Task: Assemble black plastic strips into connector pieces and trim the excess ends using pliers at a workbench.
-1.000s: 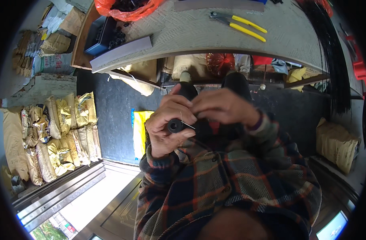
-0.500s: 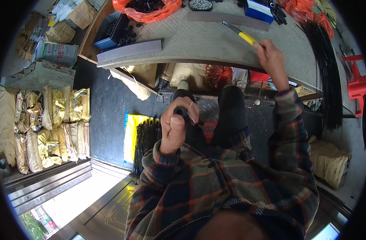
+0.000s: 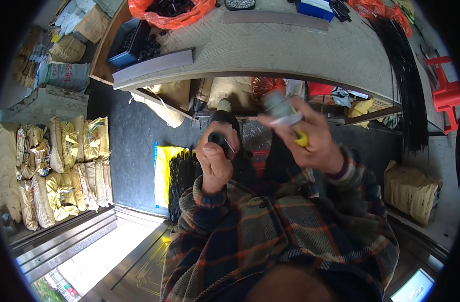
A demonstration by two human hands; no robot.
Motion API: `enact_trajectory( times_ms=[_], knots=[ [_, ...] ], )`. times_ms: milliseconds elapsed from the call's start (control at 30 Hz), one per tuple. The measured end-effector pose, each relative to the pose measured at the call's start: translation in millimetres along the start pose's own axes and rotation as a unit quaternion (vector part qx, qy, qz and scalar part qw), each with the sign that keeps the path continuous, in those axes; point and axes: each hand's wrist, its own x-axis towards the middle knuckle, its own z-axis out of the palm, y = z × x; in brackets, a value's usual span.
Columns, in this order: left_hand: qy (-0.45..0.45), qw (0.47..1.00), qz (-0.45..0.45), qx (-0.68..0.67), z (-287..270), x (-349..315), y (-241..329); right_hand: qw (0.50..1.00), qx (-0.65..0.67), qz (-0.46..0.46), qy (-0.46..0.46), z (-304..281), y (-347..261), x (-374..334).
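Observation:
My left hand (image 3: 216, 163) is wrapped round a dark cylindrical piece (image 3: 218, 138), whose round black end faces up with a hollow in it. A thin pale strand sticks out beside those fingers. To its right and a little higher, my right hand (image 3: 318, 143) grips a yellow-handled tool (image 3: 301, 138). The tool's grey metal part is smeared by motion, so its kind is not clear. Both hands are in the air over my lap, apart from each other.
Ahead stands a workbench (image 3: 290, 55) with an orange-red bag (image 3: 205, 12) of black parts, a blue bin (image 3: 127, 53) and a bundle of black rods (image 3: 406, 100) hanging over its right side. Wrapped packages (image 3: 64, 166) are stacked at left; a red stool (image 3: 444, 95) is far right.
My right hand has come from over the bench's edge down and left toward my left hand, bringing the yellow-handled tool. The left hand keeps its grip on the dark cylindrical piece.

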Motion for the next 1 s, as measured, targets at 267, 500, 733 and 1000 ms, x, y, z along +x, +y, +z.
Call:
enact_trajectory(
  times_ms=[267,500,733,1000],
  knots=[
    [0.099,0.980,-0.044,0.169,11.9,-1.0,10.5,0.766,-0.594,-0.243,0.044,-31.8,-5.8,43.1],
    [0.160,0.975,-0.022,0.152,16.8,-3.1,10.8,0.705,-0.641,-0.299,0.062,-10.6,-1.2,33.4],
    [0.144,0.973,-0.027,0.177,11.8,-5.1,9.5,0.845,-0.468,-0.232,-0.117,-20.5,-9.7,25.6],
    [-0.181,0.976,0.010,0.123,-20.4,-10.6,17.7,0.855,0.012,0.120,-0.505,-65.1,-9.6,40.0]
  ],
)
